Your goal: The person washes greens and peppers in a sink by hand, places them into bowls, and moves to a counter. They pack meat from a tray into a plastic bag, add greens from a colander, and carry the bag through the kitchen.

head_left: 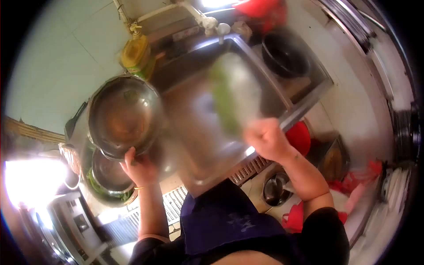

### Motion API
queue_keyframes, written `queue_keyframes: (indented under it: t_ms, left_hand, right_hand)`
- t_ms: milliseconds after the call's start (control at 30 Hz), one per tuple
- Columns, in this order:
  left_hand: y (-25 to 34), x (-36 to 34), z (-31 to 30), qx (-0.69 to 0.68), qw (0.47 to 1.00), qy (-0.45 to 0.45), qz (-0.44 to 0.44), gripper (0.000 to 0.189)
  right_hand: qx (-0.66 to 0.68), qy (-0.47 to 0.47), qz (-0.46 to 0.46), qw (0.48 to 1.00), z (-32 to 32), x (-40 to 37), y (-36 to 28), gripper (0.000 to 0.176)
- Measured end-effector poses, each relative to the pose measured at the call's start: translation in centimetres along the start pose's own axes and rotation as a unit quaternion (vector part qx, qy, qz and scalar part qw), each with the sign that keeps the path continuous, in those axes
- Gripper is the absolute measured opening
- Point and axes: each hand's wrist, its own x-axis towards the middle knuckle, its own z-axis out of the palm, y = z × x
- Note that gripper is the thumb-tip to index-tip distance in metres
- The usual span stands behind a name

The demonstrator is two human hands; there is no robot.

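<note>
My left hand (pixel 140 168) grips the near rim of a round metal basin (pixel 102 119), with the thumb over the edge. The basin is tilted so its inside faces me, and a small green scrap lies on its inner wall. Out over the sink (pixel 194 154), my right hand (pixel 268 139) is closed on a green-and-white thing (pixel 234 95) smeared by motion; its kind cannot be made out. Beneath the tilted basin sits another metal bowl (pixel 106 173), with green leaves (pixel 98 187) around its lower edge.
A faucet (pixel 210 25) stands at the sink's back edge. Left of it is a yellow bottle (pixel 134 53). A dark basin (pixel 287 55) sits at the back right. Below, to the right, are a red bucket (pixel 298 138) and a small metal bowl (pixel 274 189).
</note>
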Motion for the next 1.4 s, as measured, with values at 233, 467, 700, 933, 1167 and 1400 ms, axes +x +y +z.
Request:
queue_keyframes:
  t_ms: [233, 467, 700, 933, 1167, 1400]
  left_hand:
    - [-19.8, 4.6, 5.8, 0.072, 0.977, 0.044, -0.196, 0.022]
    - [-39.5, 12.5, 7.3, 0.028, 0.885, 0.115, -0.45, 0.03]
    - [-46.1, 16.8, 5.1, -0.034, 0.9, 0.093, -0.424, 0.031]
    - [-46.5, 15.1, 4.9, 0.089, 0.924, 0.152, -0.34, 0.02]
    - [-50.4, 18.6, 4.8, 0.157, 0.916, 0.202, -0.31, 0.025]
    - [-45.9, 19.9, 11.0, 0.429, 0.883, 0.049, 0.183, 0.038]
  right_hand:
    - [-0.286, 0.112, -0.244, 0.92, -6.1, 17.6, 7.9, 0.036]
    - [-0.525, -0.014, -0.21, 0.825, -2.6, 31.0, 12.1, 0.046]
    - [-0.492, -0.093, -0.335, 0.798, -5.6, 33.9, 15.1, 0.038]
    - [-0.355, -0.089, -0.616, 0.698, -3.9, 30.9, 17.2, 0.022]
    - [0.102, -0.182, 0.12, 0.971, 6.6, 25.5, 34.2, 0.011]
    - [0.677, -0.064, 0.394, 0.618, 17.8, 29.1, 48.6, 0.013]
